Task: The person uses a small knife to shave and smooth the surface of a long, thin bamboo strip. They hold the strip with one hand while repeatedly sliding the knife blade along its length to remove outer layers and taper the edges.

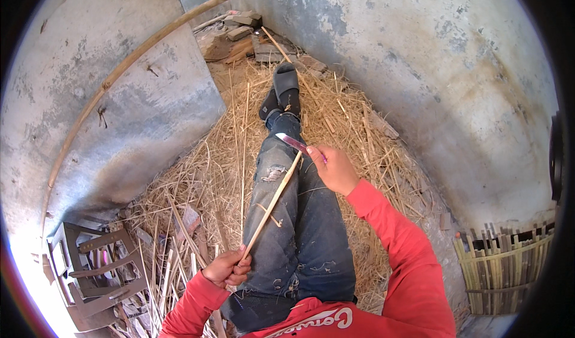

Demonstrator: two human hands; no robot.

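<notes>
My left hand (pixel 227 268) is closed around the lower end of a pale bamboo strip (pixel 273 205). The strip slants up across my thighs in worn blue jeans (pixel 272 179). Thin curled shavings hang from its middle. My right hand (pixel 336 170) grips a knife (pixel 292 142) with a purplish look and a bright tip pointing up and left. The knife lies by the strip's upper end, beside my right thumb. Whether the blade touches the strip I cannot tell. My legs are stretched out and crossed at the feet, with a grey slipper (pixel 286 77) on top.
Straw-like shavings (pixel 197 164) cover the floor around my legs. A long bamboo pole (pixel 108 85) arcs along the left wall. A dark wooden frame (pixel 102 266) stands at lower left, a slatted bamboo basket (pixel 506 272) at lower right. Bricks and rubble (pixel 239 29) fill the far corner.
</notes>
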